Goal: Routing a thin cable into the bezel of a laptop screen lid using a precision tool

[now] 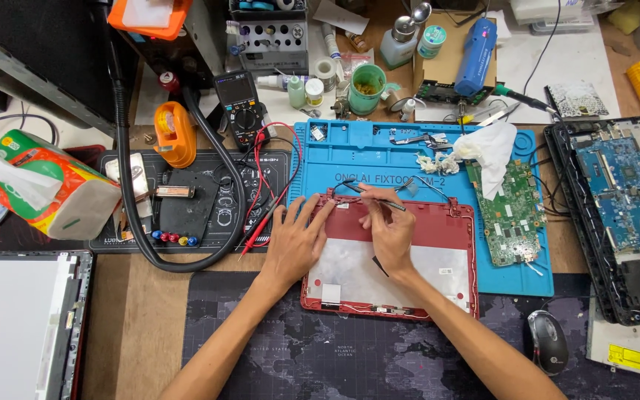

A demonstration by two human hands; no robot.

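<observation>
The left hand (294, 244) is lying spread on the red laptop lid (453, 255), near its far-left corner. The right hand (388, 230) is pinching thin tweezers (381, 198) at the far edge.

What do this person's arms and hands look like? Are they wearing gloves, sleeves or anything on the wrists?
Both arms are bare as far up as the picture shows: no sleeves in view. The left hand and the right hand wear no gloves, and I see no watch, bracelet or ring. The fingers are slim, with short nails. Nothing is strapped or taped to either wrist.
</observation>
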